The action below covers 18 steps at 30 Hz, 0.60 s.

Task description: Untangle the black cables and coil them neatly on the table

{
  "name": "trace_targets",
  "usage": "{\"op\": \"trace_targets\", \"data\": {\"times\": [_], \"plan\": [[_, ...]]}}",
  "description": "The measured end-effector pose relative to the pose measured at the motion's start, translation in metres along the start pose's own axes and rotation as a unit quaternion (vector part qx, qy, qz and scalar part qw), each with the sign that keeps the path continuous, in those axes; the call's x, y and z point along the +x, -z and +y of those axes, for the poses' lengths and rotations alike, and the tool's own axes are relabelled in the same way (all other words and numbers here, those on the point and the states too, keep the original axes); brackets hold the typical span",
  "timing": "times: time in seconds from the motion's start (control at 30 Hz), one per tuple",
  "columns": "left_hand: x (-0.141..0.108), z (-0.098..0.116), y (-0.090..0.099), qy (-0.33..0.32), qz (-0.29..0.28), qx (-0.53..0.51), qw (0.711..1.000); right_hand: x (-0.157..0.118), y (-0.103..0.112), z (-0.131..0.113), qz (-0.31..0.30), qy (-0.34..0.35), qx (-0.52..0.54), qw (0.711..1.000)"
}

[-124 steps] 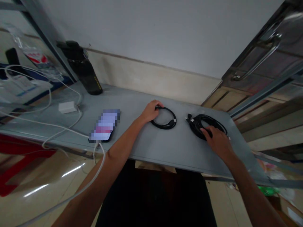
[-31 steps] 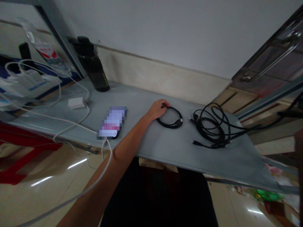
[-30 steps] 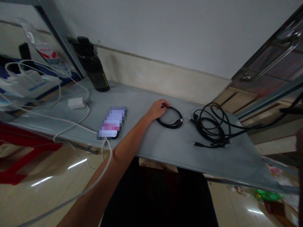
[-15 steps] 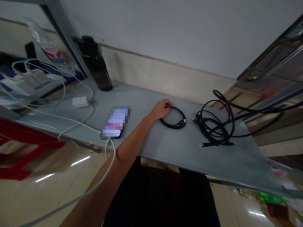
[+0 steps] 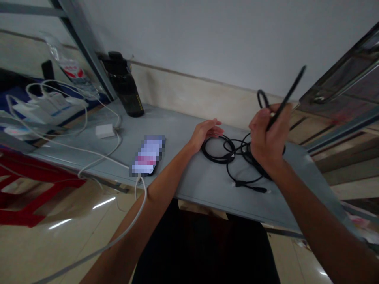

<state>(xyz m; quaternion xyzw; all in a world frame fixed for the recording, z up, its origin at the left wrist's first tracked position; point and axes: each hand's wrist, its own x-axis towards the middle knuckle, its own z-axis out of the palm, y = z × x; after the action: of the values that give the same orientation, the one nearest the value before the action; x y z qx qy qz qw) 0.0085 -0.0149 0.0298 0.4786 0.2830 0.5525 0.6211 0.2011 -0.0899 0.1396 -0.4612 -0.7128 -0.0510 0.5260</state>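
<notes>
My right hand (image 5: 270, 136) is raised over the right part of the grey table, its fingers wrapped around a black cable (image 5: 291, 90) whose one length sticks up toward the wall. A small loop of it rises beside the thumb. Below that hand lies a loose tangle of black cable (image 5: 250, 182) with connector ends, partly hidden by the wrist. My left hand (image 5: 205, 134) rests at the upper left edge of a coiled black cable (image 5: 219, 161), fingers stretched out and apart. Whether its fingertips touch the coil I cannot tell.
On the grey table (image 5: 189, 181) lies a phone (image 5: 148, 156) with a white cord (image 5: 145, 197) crossing my left forearm. A dark bottle (image 5: 126, 88) stands by the wall, near a white adapter (image 5: 106, 131). A power strip (image 5: 47, 104) sits far left; a red stool (image 5: 38, 189) is below.
My right hand has come into view from the right and lifted black cable. The tangle has shifted left toward the coil. My left hand's fingers have opened off the coil.
</notes>
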Motion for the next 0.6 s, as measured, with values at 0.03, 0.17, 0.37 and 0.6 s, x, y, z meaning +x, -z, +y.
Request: {"op": "trace_targets", "data": {"times": [0.03,0.17,0.37,0.6], "plan": [[0.001,0.001,0.001,0.023,-0.005,-0.021,1.000,-0.011,-0.007,0.002,-0.038,0.016,-0.034,0.999],[0.006,0.001,0.005,0.074,-0.019,-0.082,0.994,-0.043,-0.033,0.017,-0.187,0.107,-0.183,0.959],[0.009,0.005,0.006,0.126,-0.023,-0.111,0.986,-0.072,-0.059,0.041,-0.241,0.191,-0.222,0.925],[0.007,0.006,0.003,0.118,-0.005,-0.060,0.991,-0.082,-0.070,0.064,-0.238,0.137,-0.134,0.952]]}}
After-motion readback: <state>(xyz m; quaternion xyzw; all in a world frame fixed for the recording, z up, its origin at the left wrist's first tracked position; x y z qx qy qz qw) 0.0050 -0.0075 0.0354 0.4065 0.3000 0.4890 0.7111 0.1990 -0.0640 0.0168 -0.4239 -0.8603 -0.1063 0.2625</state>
